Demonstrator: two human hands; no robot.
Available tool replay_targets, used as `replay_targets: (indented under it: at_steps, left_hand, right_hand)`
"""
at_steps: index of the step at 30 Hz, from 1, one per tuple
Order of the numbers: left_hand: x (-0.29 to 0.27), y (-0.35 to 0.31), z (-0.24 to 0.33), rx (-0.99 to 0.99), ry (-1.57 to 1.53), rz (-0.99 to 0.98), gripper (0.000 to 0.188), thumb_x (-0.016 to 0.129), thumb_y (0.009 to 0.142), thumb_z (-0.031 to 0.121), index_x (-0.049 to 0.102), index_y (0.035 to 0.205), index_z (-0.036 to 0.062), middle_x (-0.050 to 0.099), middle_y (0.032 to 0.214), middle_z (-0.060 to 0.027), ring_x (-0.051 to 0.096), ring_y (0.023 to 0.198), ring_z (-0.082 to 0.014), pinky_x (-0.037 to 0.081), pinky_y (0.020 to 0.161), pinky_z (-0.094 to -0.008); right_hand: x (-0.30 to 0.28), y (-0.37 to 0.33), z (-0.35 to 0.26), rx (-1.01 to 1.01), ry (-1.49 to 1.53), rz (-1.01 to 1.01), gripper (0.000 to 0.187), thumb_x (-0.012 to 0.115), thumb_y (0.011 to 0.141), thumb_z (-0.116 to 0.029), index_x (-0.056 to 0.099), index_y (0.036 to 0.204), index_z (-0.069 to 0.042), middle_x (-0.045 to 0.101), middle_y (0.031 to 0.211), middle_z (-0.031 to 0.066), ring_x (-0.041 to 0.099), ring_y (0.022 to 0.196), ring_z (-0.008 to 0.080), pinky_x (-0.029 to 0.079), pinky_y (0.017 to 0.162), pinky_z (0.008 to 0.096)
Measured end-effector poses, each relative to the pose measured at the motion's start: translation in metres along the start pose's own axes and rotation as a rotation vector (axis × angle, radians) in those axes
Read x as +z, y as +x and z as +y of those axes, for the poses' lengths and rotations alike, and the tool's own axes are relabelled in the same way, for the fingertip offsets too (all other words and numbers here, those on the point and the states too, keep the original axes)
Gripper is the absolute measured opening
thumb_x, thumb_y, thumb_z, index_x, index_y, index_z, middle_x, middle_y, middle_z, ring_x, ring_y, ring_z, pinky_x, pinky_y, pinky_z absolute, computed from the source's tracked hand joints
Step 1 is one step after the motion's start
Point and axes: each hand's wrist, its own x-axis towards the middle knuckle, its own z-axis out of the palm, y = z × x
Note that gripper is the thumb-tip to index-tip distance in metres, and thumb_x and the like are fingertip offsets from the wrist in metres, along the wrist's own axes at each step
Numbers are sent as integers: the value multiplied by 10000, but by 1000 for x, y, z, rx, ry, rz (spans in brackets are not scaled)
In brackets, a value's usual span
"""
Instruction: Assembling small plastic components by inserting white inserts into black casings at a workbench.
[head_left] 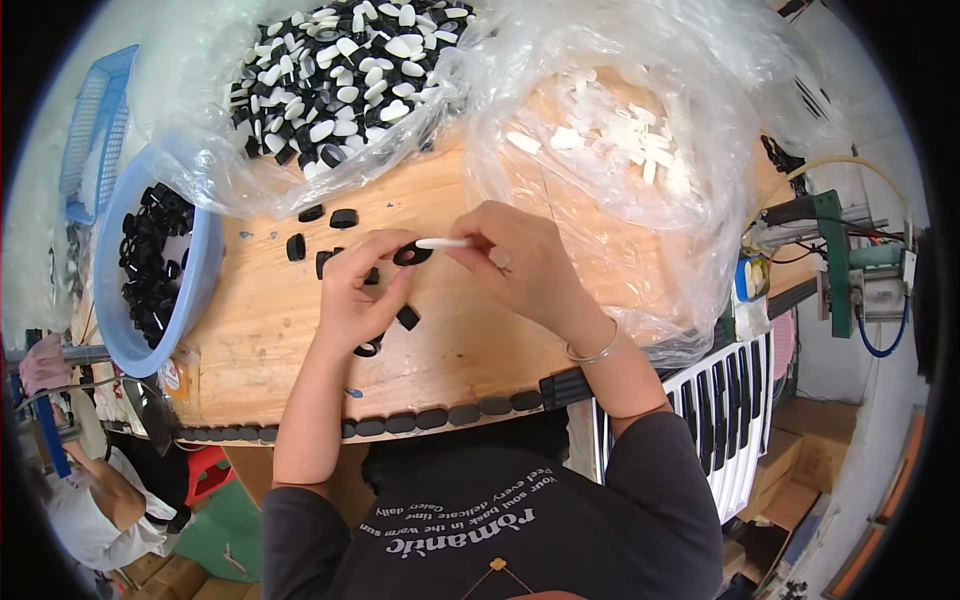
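Observation:
Over the middle of the wooden table (480, 350), my left hand (355, 295) pinches a small black ring-shaped part (410, 257) between thumb and fingers. My right hand (530, 265) grips one end of a flat white oval piece (438, 243). Its other end meets the top of the black part; whether it is seated in it, I cannot tell. Around my left hand lie several loose black round parts (343, 218), some partly hidden by the fingers.
Ahead, a see-through plastic bag holds a heap of black-and-white pieces (345, 75). White pieces (630, 135) lie on plastic sheeting at right. A blue basin (207, 270) of black parts stands left. Black-and-white strips (715, 405) and a green-framed device (832, 255) are at right; another person (110, 500) is lower left.

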Motion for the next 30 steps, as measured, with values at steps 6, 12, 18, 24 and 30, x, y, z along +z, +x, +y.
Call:
replay_targets:
  at_steps: [6,12,18,24,30]
  left_hand:
    - [1,-1,14,-14,32,-68,345,583,762,-109,616,1098,-35,643,1060,-129,608,938,-179,469,841,-276]
    - [12,-1,21,28,144,-52,264,633,782,-90,613,1038,-32,658,985,-150,658,885,-218,517,781,-291]
    - [24,-7,12,-192,-618,171,170,584,847,-117,574,1000,-43,629,1021,-119,613,923,-130,507,834,-255]
    - [21,-9,9,-148,-317,95,129,565,875,-87,539,982,-21,579,1036,-82,576,877,-114,475,778,-216]
    - [20,-6,15,-221,-367,51,66,500,919,-50,509,942,11,552,925,-37,506,814,-77,416,759,-198]
  right_hand:
    - [18,-8,15,-204,-17,14,206,687,755,33,666,944,-47,612,850,65,582,638,198,475,576,270]
    - [20,-8,20,-146,141,-53,234,685,735,69,668,944,-34,580,1021,102,604,850,186,494,677,269]
    - [35,-12,30,247,776,-13,229,614,816,115,637,1008,-7,545,1165,103,579,1007,151,520,830,267]
    - [40,-14,29,177,761,-1,210,604,841,104,618,1032,19,539,1180,132,579,1025,164,519,863,270]
    - [39,-17,19,215,704,90,294,647,808,110,555,1071,18,592,1066,92,599,961,131,518,843,259]
